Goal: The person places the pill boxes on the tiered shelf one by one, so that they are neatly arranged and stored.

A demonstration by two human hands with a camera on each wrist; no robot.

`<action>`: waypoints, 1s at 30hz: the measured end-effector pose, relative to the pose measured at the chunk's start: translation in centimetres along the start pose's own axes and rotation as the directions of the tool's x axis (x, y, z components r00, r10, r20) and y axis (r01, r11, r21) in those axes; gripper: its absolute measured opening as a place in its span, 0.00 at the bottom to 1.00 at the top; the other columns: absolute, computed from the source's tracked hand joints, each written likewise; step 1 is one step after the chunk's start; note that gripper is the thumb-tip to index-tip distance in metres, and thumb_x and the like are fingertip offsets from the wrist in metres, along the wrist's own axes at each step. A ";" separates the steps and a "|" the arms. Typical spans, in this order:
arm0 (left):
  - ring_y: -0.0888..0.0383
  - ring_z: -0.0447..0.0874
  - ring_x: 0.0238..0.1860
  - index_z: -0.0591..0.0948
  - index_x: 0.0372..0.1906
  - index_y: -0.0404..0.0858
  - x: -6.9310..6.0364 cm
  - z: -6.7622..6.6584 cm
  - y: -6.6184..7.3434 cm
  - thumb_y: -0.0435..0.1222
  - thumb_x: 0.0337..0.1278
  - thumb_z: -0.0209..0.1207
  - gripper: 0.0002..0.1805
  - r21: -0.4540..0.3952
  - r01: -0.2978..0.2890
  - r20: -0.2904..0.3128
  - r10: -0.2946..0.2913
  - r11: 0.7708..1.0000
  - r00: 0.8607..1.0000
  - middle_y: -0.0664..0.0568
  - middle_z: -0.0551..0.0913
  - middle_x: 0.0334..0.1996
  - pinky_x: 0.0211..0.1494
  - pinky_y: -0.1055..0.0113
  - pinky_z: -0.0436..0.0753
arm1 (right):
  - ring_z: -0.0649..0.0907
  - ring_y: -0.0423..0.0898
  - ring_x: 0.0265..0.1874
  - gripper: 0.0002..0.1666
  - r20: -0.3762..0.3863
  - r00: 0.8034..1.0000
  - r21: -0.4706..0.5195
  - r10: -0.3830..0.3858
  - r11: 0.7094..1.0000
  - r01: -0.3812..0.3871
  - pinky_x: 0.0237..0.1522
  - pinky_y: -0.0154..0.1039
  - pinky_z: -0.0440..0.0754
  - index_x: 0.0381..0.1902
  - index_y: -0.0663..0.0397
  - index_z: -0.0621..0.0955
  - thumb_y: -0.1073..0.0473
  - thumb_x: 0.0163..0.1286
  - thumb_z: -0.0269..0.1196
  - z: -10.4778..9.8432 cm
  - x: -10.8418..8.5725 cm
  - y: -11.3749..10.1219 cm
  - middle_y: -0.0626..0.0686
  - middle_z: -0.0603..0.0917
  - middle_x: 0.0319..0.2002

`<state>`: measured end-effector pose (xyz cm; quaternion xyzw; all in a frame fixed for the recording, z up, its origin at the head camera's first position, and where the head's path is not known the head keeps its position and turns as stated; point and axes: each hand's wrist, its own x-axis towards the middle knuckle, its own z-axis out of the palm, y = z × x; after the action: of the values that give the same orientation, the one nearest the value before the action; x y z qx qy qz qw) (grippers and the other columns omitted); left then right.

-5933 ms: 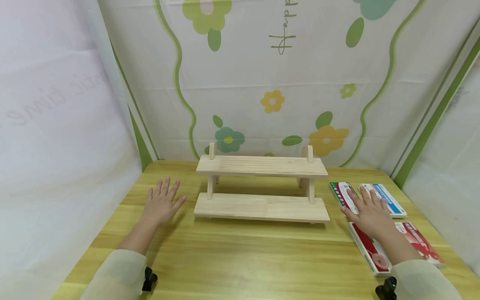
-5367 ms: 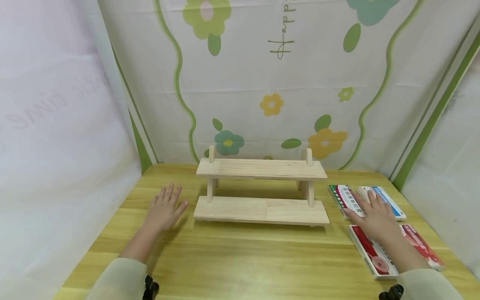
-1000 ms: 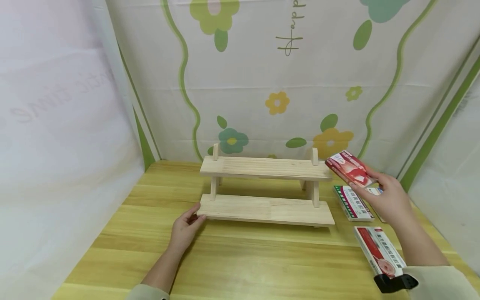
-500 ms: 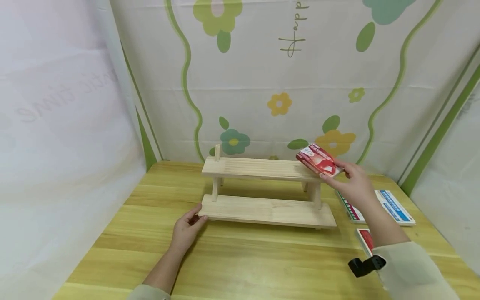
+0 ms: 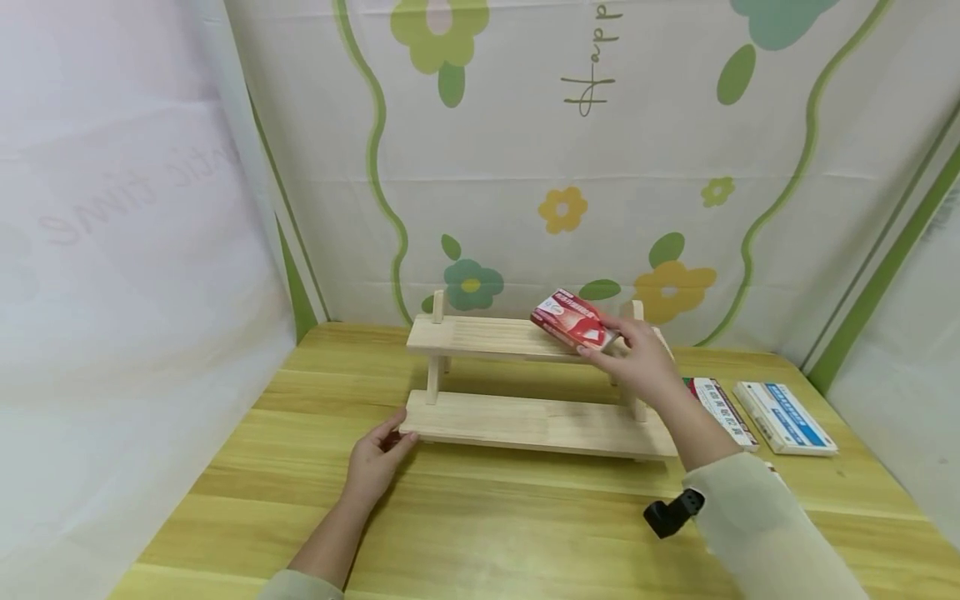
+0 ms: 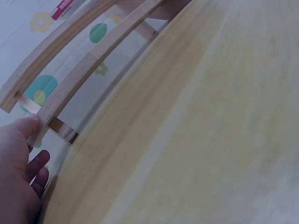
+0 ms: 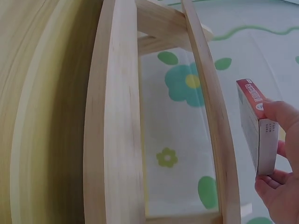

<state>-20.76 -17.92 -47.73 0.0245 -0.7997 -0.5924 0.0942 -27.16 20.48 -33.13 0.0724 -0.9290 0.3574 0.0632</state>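
Observation:
My right hand (image 5: 641, 358) pinches a red and white medicine box (image 5: 573, 321) by its right end, above the upper tier of a two-tier wooden shelf (image 5: 525, 421). In the right wrist view a gap shows between the medicine box (image 7: 257, 126) and the upper board (image 7: 210, 93). My left hand (image 5: 375, 460) grips the left end of the lower board, thumb at its front edge. The left wrist view shows the thumb of that hand (image 6: 16, 163) against the board's end (image 6: 46, 112), with other fingers curled below.
A green and white medicine box (image 5: 723, 412) lies right of the shelf, partly behind my right forearm. Beside it lies a blue and white box (image 5: 786, 418). Another box is almost wholly hidden under the right sleeve (image 5: 757, 508). A flowered curtain (image 5: 510, 133) hangs behind the table (image 5: 480, 533).
Both hands lay spread at first. The left hand then took hold of the shelf's end. The right hand lifted the red medicine box from the table and carried it left over the upper tier.

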 end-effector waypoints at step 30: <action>0.56 0.80 0.48 0.77 0.63 0.36 0.1 0.2 -0.3 0.39 0.59 0.66 0.27 0.032 0.027 -0.024 -0.026 0.999 0.999 0.43 0.81 0.59 0.45 0.79 0.79 | 0.68 0.58 0.68 0.40 0.195 0.969 0.142 -0.153 0.982 0.127 0.68 0.56 0.68 0.69 0.47 0.72 0.45 0.60 0.71 6.4 5.1 -5.7 0.58 0.69 0.68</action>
<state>-20.91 -17.87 -48.10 0.0437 -0.8076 -0.5803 0.0956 -31.59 11.49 -33.24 0.1782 -0.8982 0.4017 -0.0124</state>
